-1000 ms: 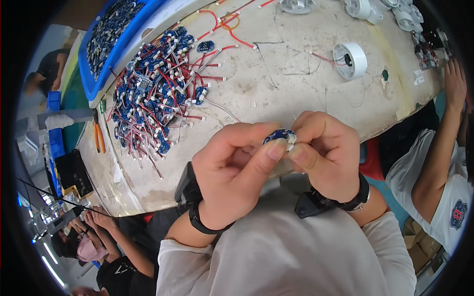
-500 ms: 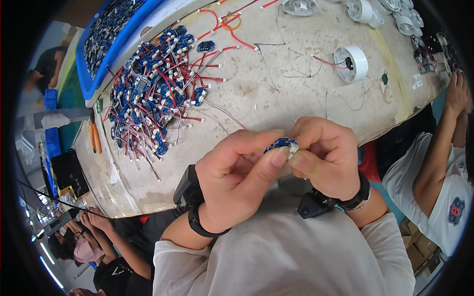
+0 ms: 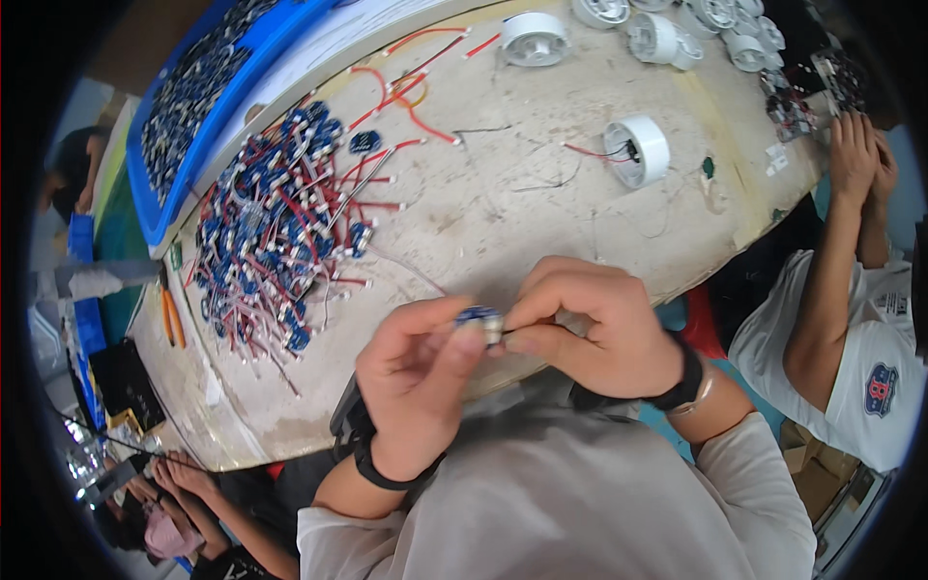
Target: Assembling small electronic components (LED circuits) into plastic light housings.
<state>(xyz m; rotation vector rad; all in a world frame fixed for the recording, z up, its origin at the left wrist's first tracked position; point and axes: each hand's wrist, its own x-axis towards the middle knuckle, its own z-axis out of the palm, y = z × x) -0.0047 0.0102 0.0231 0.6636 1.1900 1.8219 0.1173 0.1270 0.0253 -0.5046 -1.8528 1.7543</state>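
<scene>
Between thumb and fingers, my left hand [image 3: 411,377] pinches a small blue circuit board [image 3: 474,315] with a white connector [image 3: 494,330] on its right edge. My right hand [image 3: 599,324] is closed in a pinch right beside that connector; something thin and dark shows at its fingertips, too small to make out. A pale cable [image 3: 406,269] runs from the pile toward my left fingers, where its end is hidden. The large heap of blue boards with red and white wires [image 3: 280,217] lies to the left of my hands.
A blue tray [image 3: 164,198] full of small parts stands far left, near orange-handled pliers [image 3: 172,314]. One white round housing [image 3: 638,152] with red and black wires lies beyond my right hand. More white housings [image 3: 652,39] sit at the back. Co-workers' hands [image 3: 855,155] are at right.
The camera view has shifted, so the table's contents appear further left. My right fingertips have drawn slightly to the right of the board's connector; my left hand still holds the board.
</scene>
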